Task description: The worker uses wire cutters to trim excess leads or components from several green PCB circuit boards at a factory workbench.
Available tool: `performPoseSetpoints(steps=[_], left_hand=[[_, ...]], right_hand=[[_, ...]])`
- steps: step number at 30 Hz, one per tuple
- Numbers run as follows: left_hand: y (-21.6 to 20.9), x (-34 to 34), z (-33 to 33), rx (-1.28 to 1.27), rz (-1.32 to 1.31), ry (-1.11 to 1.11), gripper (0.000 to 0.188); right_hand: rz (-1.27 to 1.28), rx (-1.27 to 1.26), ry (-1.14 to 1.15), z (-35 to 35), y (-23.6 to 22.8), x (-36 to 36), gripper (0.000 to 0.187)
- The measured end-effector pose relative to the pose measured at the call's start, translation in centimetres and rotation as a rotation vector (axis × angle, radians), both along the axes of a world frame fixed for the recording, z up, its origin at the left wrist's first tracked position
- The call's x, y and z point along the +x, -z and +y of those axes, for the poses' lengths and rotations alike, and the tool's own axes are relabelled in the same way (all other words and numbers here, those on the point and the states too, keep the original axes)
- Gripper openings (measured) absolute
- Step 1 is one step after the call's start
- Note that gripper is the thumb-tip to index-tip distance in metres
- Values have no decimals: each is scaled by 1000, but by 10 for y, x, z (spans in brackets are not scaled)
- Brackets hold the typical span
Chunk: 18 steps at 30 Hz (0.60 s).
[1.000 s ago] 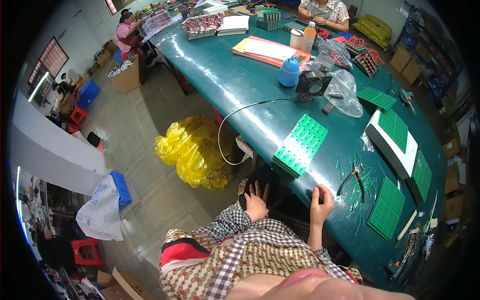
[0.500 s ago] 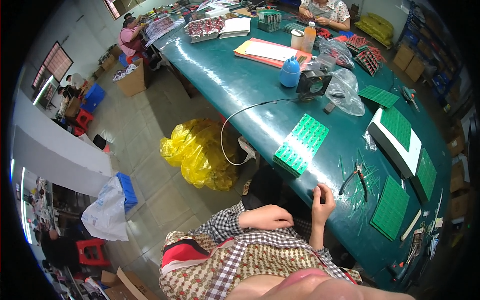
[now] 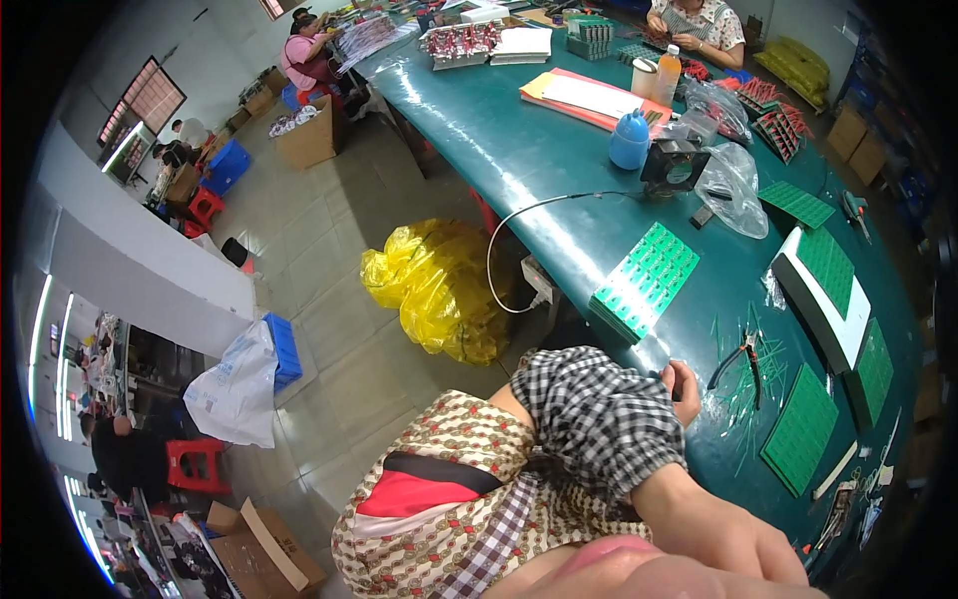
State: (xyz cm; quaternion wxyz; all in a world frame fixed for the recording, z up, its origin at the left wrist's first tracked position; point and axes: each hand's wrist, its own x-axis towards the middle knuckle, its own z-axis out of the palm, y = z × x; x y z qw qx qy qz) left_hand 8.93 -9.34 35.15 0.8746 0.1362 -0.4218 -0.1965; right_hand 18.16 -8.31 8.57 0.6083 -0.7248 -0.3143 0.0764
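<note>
Left hand (image 3: 723, 529) is hovering near the face; finger hold cannot be determined. Right hand (image 3: 683, 391) is resting at the tabletop (image 3: 691, 317) edge, fingers half curled, grip undeterminable. 1 green board stack (image 3: 647, 282) is lying just beyond; cutters (image 3: 747, 345) are lying rightward.

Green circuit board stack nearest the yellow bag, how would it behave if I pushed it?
The green circuit board stack might slide readily on that glossy tabletop. Its layered edge suggests separate boards that could fan apart. Low and broad, it seems unlikely to tip.
</note>
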Motion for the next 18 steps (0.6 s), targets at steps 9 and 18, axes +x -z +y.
performPoseSetpoints(steps=[9, 18], left_hand=[[-17, 15, -12, 13, -70, 165, 27], [36, 34, -43, -567, 40, 408, 40]], right_hand=[[67, 8, -19, 2, 13, 5, 13], [-35, 48, -149, 0, 23, 11, 17]])
